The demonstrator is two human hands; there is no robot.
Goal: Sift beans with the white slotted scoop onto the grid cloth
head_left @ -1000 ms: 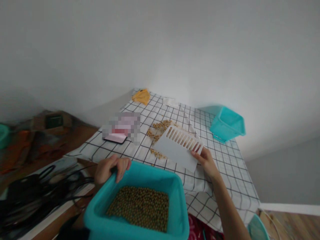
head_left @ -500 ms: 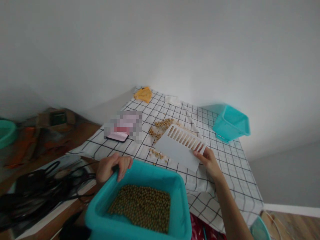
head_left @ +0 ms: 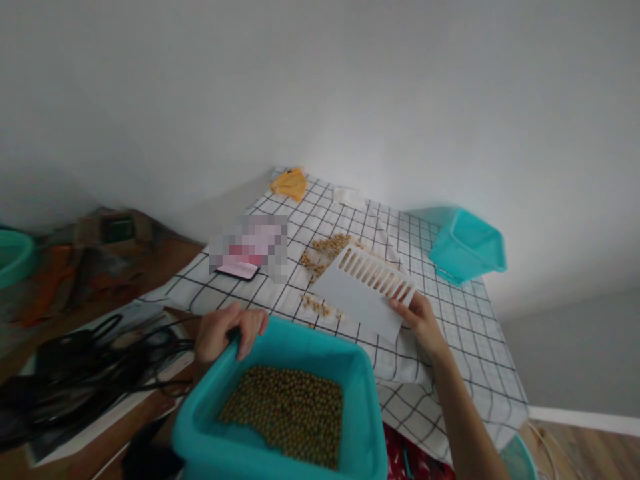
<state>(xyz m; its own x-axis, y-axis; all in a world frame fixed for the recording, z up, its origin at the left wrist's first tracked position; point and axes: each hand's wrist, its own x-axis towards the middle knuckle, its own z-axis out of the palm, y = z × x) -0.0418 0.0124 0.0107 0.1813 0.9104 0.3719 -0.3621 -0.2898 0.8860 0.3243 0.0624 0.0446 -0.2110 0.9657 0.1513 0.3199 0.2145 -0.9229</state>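
My left hand [head_left: 231,333] is closed over the rim of a turquoise plastic basin [head_left: 367,407], held at the table's front edge. Many small round tan beans [head_left: 295,410] cover most of its bottom. In my right hand [head_left: 417,320] is a flat white plastic board [head_left: 363,293] with a row of slots along its upper side, gripped at its right end. The board leans over the checked cloth, hiding part of it. Loose beans [head_left: 333,243] lie in a patch behind the board, and a few scattered beans [head_left: 316,305] lie between board and basin.
A second turquoise basin [head_left: 467,250] stands at the right back of the checked tablecloth [head_left: 450,340]. A phone [head_left: 240,267], partly blurred, lies at left. Yellow cloth [head_left: 290,183] and white tissue [head_left: 349,197] are near the wall. Black cables [head_left: 150,347] crowd the left side.
The view has shifted slightly, so the table appears a little further right. Both hands keep their holds on the basin and the slotted board, with no clear movement against the table.
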